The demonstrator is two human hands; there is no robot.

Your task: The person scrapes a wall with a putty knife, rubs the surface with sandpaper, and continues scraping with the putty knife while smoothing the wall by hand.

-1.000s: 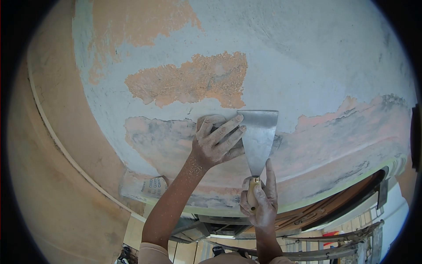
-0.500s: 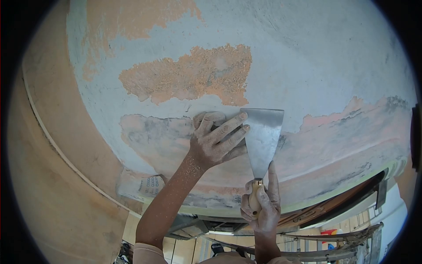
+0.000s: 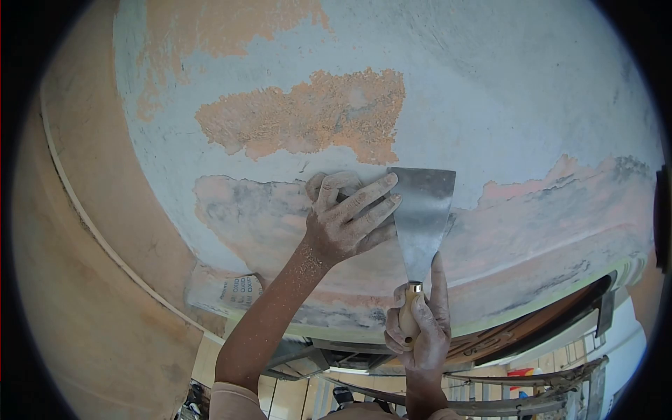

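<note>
Scraper [image 3: 422,241], blade [image 3: 427,203] up, by lower right corner of orange patch [image 3: 301,119] on wall [image 3: 504,105] | Right hand [image 3: 428,336]: clamped round handle [image 3: 408,322] | Left hand [image 3: 341,220]: fingers [image 3: 371,194] at blade's left edge, hidden grip cannot be told | Technique: shallow angle, even pressure, corners not digging.

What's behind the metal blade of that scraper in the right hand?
Wall shows around the scraper blade: pale paint above its top edge and a worn pinkish-grey patch right of its lower part. The surface directly behind is covered, so its condition can't be seen.
</note>
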